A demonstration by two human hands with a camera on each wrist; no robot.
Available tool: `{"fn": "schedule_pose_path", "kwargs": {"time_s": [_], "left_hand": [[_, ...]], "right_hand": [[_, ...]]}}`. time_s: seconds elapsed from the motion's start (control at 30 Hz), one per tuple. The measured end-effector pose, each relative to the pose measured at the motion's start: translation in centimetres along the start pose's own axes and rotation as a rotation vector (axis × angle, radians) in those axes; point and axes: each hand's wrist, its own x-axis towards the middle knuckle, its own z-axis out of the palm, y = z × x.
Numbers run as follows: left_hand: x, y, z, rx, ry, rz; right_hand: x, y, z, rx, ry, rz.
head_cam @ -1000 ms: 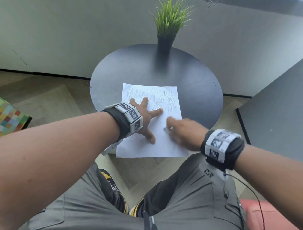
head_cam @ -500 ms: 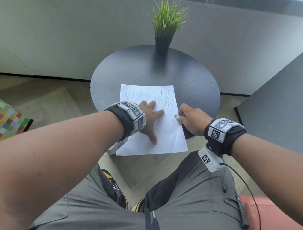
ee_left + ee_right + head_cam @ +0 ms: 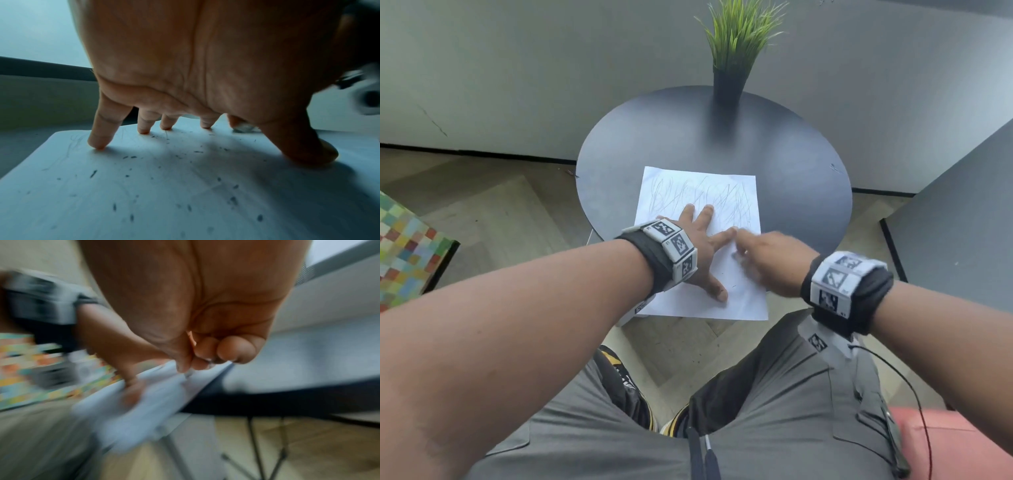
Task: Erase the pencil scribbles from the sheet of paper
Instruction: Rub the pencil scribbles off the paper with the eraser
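A white sheet of paper (image 3: 722, 305) lies on the round dark table (image 3: 791, 164), with grey pencil scribbles (image 3: 722, 198) across its far half. My left hand (image 3: 702, 243) presses the sheet with straight, spread fingers (image 3: 98, 142). My right hand (image 3: 767, 260), blurred by motion, is on the sheet's right part, just right of my left index fingertip. It pinches a small white eraser (image 3: 189, 373) between thumb and fingertips, and the eraser (image 3: 243, 128) touches the paper (image 3: 144, 186). Dark eraser crumbs (image 3: 197, 152) are scattered over the sheet.
A potted green plant (image 3: 736, 44) stands at the table's far edge. The sheet's near end overhangs the table above my knees. A dark tabletop (image 3: 962, 222) is at the right, a multicoloured cushion (image 3: 404, 246) at the left and a red seat (image 3: 955, 445) at the bottom right.
My right hand went from the sheet's lower middle out to its right edge, then back left beside my left index fingertip. My left hand stays pressed on the paper.
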Motion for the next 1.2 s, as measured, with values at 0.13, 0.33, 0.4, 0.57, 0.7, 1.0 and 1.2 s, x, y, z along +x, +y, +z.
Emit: {"fn": "schedule_pose_path", "kwargs": {"time_s": [0.13,0.33,0.4,0.57,0.7,1.0,1.2], "left_hand": [[0.0,0.0,0.0,-0.013,-0.002,0.010],[-0.7,0.1,-0.7,-0.053,-0.032,0.004],[-0.8,-0.2,-1.2,-0.144,-0.016,-0.019],[-1.4,-5.8,-1.5,-0.437,0.259,-0.093],[-2.0,-9.3,1.8,-0.345,0.223,-0.107],[-2.8,-8.7,5.0,-0.209,0.194,-0.097],[-2.3,-7.6,5.4,-0.273,0.204,-0.127]], "right_hand": [[-0.8,-1.4,0.7,-0.049,-0.091,-0.152],[2.4,4.5,-1.1,0.239,0.151,0.269],[2.4,4.9,-1.7,0.383,0.211,0.291],[0.2,0.7,-2.6,1.172,0.182,0.215],[-0.5,-4.9,-0.5,1.719,-0.025,0.068],[2.9,-0.6,0.7,1.993,0.585,0.476],[3.2,-5.8,0.9,1.866,0.117,0.199]]}}
